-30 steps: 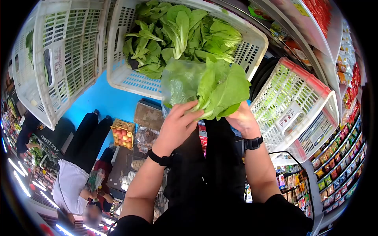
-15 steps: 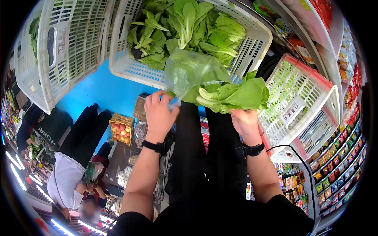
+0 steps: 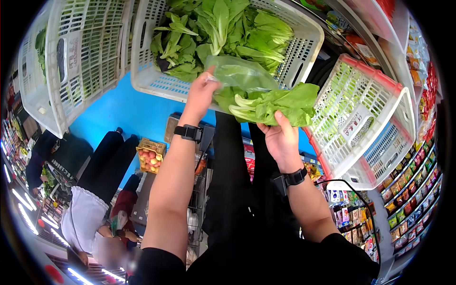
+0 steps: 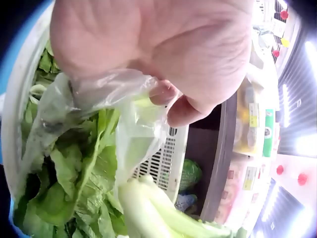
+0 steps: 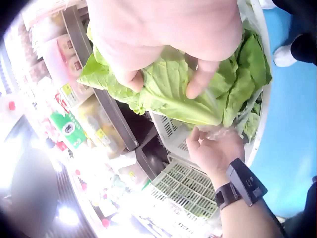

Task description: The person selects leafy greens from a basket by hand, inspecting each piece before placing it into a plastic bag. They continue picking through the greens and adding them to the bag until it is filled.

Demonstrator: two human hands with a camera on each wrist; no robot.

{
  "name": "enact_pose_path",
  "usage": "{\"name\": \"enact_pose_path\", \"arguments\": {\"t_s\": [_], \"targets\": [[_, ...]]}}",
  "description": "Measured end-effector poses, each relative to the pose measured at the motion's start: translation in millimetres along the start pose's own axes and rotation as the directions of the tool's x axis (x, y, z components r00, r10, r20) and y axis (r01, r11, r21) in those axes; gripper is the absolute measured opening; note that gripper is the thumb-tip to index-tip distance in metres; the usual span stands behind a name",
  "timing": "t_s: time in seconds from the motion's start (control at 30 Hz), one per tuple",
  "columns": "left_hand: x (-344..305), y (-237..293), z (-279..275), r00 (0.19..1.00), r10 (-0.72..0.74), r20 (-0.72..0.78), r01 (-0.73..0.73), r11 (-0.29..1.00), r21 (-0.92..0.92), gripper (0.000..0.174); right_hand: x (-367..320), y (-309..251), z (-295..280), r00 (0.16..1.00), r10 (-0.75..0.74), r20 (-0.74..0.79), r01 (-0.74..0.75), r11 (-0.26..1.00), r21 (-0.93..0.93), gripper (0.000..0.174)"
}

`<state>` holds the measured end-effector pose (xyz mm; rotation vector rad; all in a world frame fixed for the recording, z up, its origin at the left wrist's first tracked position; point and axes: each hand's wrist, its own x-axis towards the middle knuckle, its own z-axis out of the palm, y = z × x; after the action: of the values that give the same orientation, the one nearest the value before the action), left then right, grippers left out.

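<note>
My left hand (image 3: pixel 200 95) pinches the edge of a clear plastic bag (image 3: pixel 244 71), which stretches to the right from its fingertips. In the left wrist view the thin film (image 4: pixel 141 134) bunches under the curled fingers. My right hand (image 3: pixel 281 142) grips a bunch of leafy greens (image 3: pixel 289 104), thumb on top, with the pale stem ends toward the left. Those stems lie right at the bag's near side, and some green shows through the film. In the right wrist view thumb and fingers press into the broad leaves (image 5: pixel 173 89).
Behind the bag stands a white crate (image 3: pixel 166 90) of loose greens (image 3: pixel 218 28). More crates flank it: a tall white one (image 3: pixel 71 71) at left, a red-rimmed one (image 3: pixel 356 118) at right. People stand at lower left near a box of apples (image 3: pixel 151 159). Packaged goods line the right.
My left hand has gone from the stems to the bag's edge, then up and forward with it. The greens in my right hand have swung rightward, stems now pointing left.
</note>
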<state>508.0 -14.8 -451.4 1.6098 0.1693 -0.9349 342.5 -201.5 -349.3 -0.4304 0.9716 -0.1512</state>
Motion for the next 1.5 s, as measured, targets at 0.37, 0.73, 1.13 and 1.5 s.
{"name": "enact_pose_path", "arguments": {"t_s": [0.37, 0.73, 1.13, 1.5], "targets": [[-59, 35, 71, 0.997, -0.074, 0.008, 0.064, 0.912, 0.405, 0.017, 7, -11, -31, 0.980, -0.045, -0.193, 0.056, 0.997, 0.053, 0.034], [-95, 58, 104, 0.933, 0.360, -0.023, -0.309, 0.831, 0.463, 0.025, 11, -4, -12, 0.987, -0.071, -0.146, 0.092, 0.985, 0.145, 0.041], [-107, 22, 84, 0.970, 0.141, -0.196, -0.223, 0.836, -0.502, 0.017, 27, 78, 17, 0.995, -0.073, -0.072, 0.087, 0.970, 0.228, 0.044], [-116, -1, 38, 0.969, 0.033, -0.243, -0.045, 0.998, -0.044, 0.022, 5, 9, 15, 0.948, -0.303, 0.095, 0.251, 0.529, -0.811, 0.102]]}}
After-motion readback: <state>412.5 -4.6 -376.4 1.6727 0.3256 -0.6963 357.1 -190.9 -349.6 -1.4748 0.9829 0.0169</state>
